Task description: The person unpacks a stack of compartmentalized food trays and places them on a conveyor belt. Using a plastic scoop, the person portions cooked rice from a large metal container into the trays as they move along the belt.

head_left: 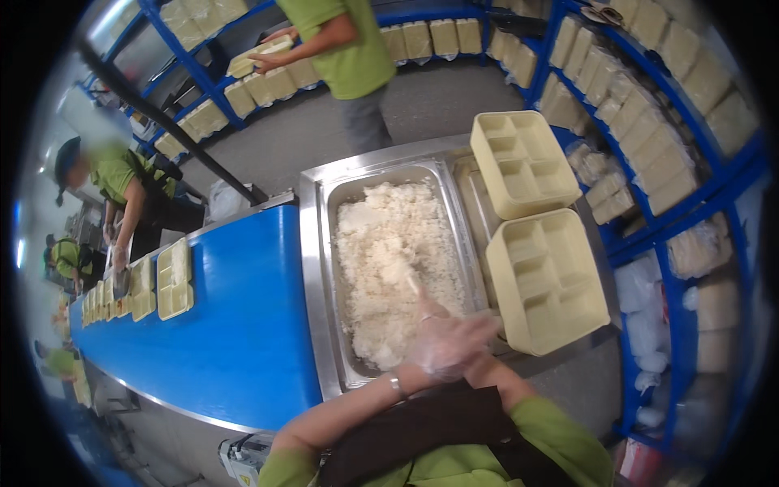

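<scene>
A deep steel pan [329,252] in front of me holds a heap of white cooked rice [389,235]. My left hand [461,342], in a clear plastic glove, crosses over the pan's near right corner; motion smears its fingers. Beneath it, my right hand [431,308] is mostly hidden, its visible fingers closed around the pale handle of what looks like a rice paddle [415,284]. The paddle's far end is in or against the rice and hard to make out. Right of the pan stand two piles of cream compartment trays [542,302], the upper ones with bare compartments.
A blue conveyor belt [243,325] runs left, carrying several cream trays [174,280] with food. Co-workers in green shirts stand along it; another person [345,57] handles trays beyond the pan. Blue shelves [641,235] with wrapped trays line the right and back. A dark pole [170,122] slants at left.
</scene>
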Tool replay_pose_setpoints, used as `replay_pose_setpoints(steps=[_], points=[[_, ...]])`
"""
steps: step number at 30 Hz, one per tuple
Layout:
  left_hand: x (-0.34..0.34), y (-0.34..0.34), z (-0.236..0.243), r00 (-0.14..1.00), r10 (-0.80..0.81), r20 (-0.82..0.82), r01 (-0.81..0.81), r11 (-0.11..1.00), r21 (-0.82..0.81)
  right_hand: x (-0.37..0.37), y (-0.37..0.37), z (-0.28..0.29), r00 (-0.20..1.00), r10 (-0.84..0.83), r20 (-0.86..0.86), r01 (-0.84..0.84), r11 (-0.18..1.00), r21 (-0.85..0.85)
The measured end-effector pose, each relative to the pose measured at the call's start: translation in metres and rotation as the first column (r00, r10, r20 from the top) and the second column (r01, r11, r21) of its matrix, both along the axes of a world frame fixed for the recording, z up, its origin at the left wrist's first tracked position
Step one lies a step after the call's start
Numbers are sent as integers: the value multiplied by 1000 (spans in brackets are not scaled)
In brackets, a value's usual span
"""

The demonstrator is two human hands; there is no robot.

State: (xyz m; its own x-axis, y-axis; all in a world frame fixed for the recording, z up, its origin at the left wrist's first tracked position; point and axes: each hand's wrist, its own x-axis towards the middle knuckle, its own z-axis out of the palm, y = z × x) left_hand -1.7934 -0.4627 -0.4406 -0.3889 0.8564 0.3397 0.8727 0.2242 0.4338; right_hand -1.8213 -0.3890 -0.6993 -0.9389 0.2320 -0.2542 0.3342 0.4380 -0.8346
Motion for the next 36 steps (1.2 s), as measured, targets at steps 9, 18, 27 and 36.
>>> replay_pose_setpoints(steps=[9, 18, 27, 36], points=[[51, 99, -33, 985, -162, -52, 148, 966, -210, 8, 23, 125, 901, 202, 384, -356, 850, 388], [37, 107, -15, 958, -168, -232, 146, 983, -113, 2, -6, 124, 908, 209, 364, -298, 931, 209], [53, 120, -67, 976, -84, -199, 31, 966, -258, 59, 54, 131, 817, 67, 573, 261, 843, -471], [6, 73, 67, 736, -188, 651, -141, 897, 419, 23, 28, 91, 917, 210, 340, 121, 664, -738]])
